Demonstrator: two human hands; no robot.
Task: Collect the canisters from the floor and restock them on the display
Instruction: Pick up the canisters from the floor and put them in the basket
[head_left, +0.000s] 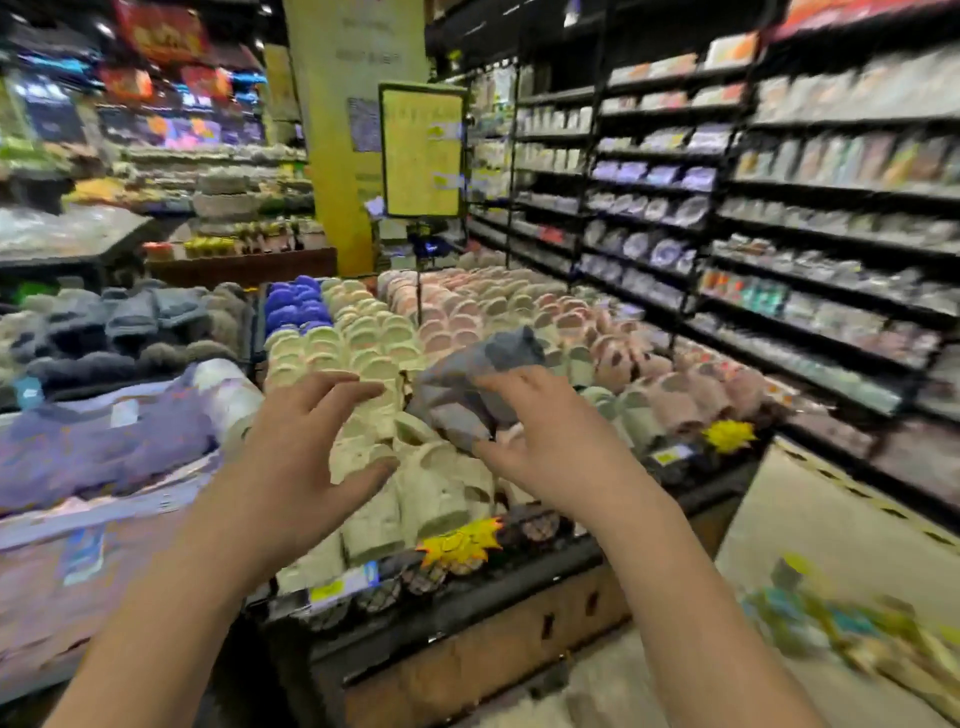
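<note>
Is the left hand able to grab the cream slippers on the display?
Probably yes. The left hand hangs open right over the cream slippers, with nothing between them; only the right hand is busy, holding a grey item.

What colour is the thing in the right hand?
The item is grey, held by the right hand; head view, slightly blurred.

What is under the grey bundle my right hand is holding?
Rows of cream slippers and pink slippers lie beneath the grey bundle that the right hand grips. Those directly below are hidden by bundle and hand.
</note>
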